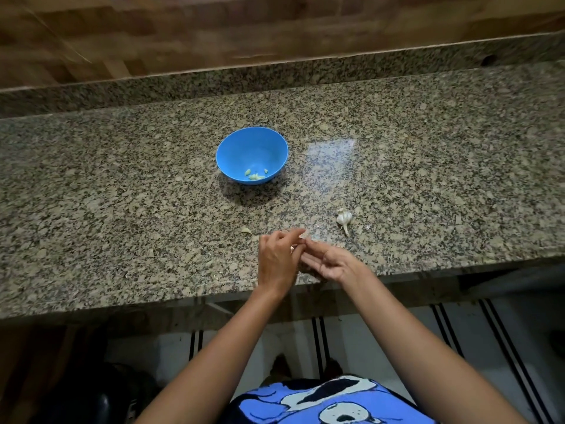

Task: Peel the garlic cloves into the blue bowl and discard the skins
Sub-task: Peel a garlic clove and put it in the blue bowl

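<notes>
Small pale garlic clove pinched at curled fingertips of left hand, over near edge of speckled surface. Right hand palm-up, fingers stretched to the clove; grip unclear. Garlic bulb nearby on the right. Skin scrap to the left. Blue bowl farther back, holding peeled cloves.

Left hand and right hand meet over the counter, blue bowl beyond, garlic head nearby.
</notes>
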Demonstrator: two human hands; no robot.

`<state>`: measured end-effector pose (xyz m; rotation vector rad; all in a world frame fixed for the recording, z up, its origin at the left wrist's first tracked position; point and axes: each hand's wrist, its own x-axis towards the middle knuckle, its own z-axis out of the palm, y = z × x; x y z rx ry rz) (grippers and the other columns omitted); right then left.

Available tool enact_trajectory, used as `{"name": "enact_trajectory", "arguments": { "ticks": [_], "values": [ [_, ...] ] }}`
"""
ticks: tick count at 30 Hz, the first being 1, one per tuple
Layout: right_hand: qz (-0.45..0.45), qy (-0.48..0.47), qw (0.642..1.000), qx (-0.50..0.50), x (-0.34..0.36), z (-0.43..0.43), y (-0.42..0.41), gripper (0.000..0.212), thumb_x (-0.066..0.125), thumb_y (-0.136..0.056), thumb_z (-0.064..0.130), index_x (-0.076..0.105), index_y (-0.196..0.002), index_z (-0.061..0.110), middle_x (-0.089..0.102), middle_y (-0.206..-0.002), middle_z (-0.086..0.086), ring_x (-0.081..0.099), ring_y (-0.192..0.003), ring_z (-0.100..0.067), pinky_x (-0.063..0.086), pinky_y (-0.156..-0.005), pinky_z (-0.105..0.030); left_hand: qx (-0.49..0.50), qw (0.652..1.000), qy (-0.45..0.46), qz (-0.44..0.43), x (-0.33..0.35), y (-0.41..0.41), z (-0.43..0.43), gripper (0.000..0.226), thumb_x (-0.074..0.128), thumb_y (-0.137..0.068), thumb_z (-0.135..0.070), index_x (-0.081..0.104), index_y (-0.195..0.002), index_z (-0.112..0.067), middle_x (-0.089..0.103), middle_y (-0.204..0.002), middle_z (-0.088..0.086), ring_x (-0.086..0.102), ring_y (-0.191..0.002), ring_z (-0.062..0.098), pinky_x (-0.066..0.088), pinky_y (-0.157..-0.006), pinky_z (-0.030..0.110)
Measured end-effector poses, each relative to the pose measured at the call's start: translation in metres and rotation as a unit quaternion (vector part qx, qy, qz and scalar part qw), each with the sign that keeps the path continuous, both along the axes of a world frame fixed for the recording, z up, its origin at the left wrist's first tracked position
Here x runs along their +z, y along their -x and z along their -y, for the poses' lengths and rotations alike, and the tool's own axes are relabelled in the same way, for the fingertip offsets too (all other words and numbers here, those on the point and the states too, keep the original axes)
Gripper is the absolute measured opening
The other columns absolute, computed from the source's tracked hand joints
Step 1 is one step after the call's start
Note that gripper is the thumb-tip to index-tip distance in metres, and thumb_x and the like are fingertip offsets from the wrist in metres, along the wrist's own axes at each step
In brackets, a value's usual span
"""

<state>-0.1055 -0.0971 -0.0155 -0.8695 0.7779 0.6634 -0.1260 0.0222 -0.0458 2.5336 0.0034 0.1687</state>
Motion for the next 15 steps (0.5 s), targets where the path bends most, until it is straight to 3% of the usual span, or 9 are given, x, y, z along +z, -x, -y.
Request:
{"name": "enact_trajectory", "arguments": {
  "ticks": [2, 4, 5, 7, 8, 9, 11, 13, 15],
  "values": [
    [-0.007, 0.017, 1.0, -0.004, 0.002, 0.003, 0.001, 0.003, 0.063, -0.081, 0.0, 0.064, -0.082, -0.003, 0.068, -0.07, -0.018, 0.068, -0.07, -0.023, 0.058, -0.06, -0.03, -0.024, 0.999, 0.023, -0.015, -0.001, 0.002, -0.001, 0.046, 0.061, -0.089, -0.024, 0.051, -0.133, -0.031, 0.063, -0.102, 0.002, 0.049, -0.094, 0.018, 0.031, -0.076, 0.021],
    [0.0, 0.032, 0.999, -0.024, 0.005, 0.005, -0.001, 0.002, 0.063, -0.08, -0.004, 0.065, -0.081, -0.003, 0.068, -0.065, -0.017, 0.069, -0.062, -0.021, 0.057, -0.062, -0.031, -0.065, 0.984, 0.159, -0.046, 0.002, 0.003, -0.004, 0.05, 0.056, -0.093, -0.02, 0.04, -0.139, -0.033, 0.066, -0.111, 0.001, 0.058, -0.093, 0.015, 0.048, -0.079, 0.025],
    [0.007, 0.044, 0.998, -0.032, 0.006, 0.006, -0.002, 0.003, 0.063, -0.08, -0.005, 0.065, -0.082, -0.003, 0.069, -0.066, -0.017, 0.07, -0.062, -0.021, 0.057, -0.062, -0.03, -0.075, 0.967, 0.235, -0.063, 0.005, 0.004, -0.007, 0.053, 0.054, -0.094, -0.017, 0.036, -0.141, -0.031, 0.065, -0.117, 0.0, 0.062, -0.083, 0.012, 0.054, -0.073, 0.022],
    [0.017, 0.076, 0.996, -0.048, 0.008, 0.009, -0.003, 0.007, 0.064, -0.08, -0.006, 0.066, -0.086, -0.004, 0.07, -0.073, -0.018, 0.07, -0.066, -0.022, 0.058, -0.059, -0.028, -0.062, 0.959, 0.268, -0.062, 0.007, 0.007, -0.016, 0.052, 0.048, -0.098, -0.016, 0.03, -0.145, -0.027, 0.059, -0.129, 0.001, 0.061, -0.068, 0.018, 0.054, -0.058, 0.023],
    [0.021, 0.094, 0.994, -0.059, 0.008, 0.012, -0.002, 0.008, 0.064, -0.08, -0.006, 0.066, -0.087, -0.004, 0.069, -0.077, -0.019, 0.07, -0.067, -0.022, 0.058, -0.058, -0.027, -0.057, 0.97, 0.228, -0.061, 0.005, 0.007, -0.022, 0.052, 0.044, -0.1, -0.02, 0.025, -0.148, -0.026, 0.052, -0.138, 0.001, 0.062, -0.077, 0.019, 0.055, -0.063, 0.025],
    [0.027, 0.112, 0.991, -0.074, 0.008, 0.016, -0.001, 0.008, 0.064, -0.08, -0.006, 0.066, -0.087, -0.004, 0.068, -0.08, -0.019, 0.069, -0.068, -0.022, 0.058, -0.058, -0.027, -0.072, 0.981, 0.161, -0.075, 0.001, 0.008, -0.028, 0.053, 0.038, -0.101, -0.026, 0.017, -0.15, -0.027, 0.039, -0.147, 0.001, 0.062, -0.101, 0.02, 0.054, -0.083, 0.033],
    [0.039, 0.147, 0.983, -0.101, 0.006, 0.026, 0.001, 0.008, 0.064, -0.081, -0.004, 0.066, -0.088, -0.003, 0.068, -0.084, -0.019, 0.069, -0.069, -0.022, 0.058, -0.058, -0.027, -0.164, 0.979, -0.012, -0.123, -0.013, 0.01, -0.033, 0.06, 0.023, -0.101, -0.043, -0.006, -0.15, -0.023, -0.001, -0.158, 0.0, 0.017, -0.144, 0.02, 0.021, -0.117, 0.039],
    [0.051, 0.181, 0.974, -0.128, 0.003, 0.038, 0.004, 0.01, 0.065, -0.081, 0.0, 0.067, -0.09, -0.002, 0.07, -0.082, -0.016, 0.068, -0.071, -0.023, 0.057, -0.059, -0.028, -0.222, 0.959, -0.102, -0.142, -0.021, 0.002, -0.023, 0.067, 0.011, -0.098, -0.052, -0.02, -0.146, -0.016, -0.023, -0.153, 0.002, -0.014, -0.144, 0.013, -0.003, -0.119, 0.031],
    [0.059, 0.201, 0.966, -0.152, 0.001, 0.049, 0.006, 0.011, 0.066, -0.08, 0.001, 0.068, -0.091, 0.001, 0.071, -0.076, -0.011, 0.069, -0.068, -0.019, 0.057, -0.058, -0.025, -0.246, 0.952, -0.118, -0.14, -0.021, -0.015, 0.001, 0.068, 0.009, -0.098, -0.052, -0.022, -0.144, -0.013, -0.026, -0.151, 0.004, -0.02, -0.142, 0.012, -0.009, -0.117, 0.029]
  ]
}}
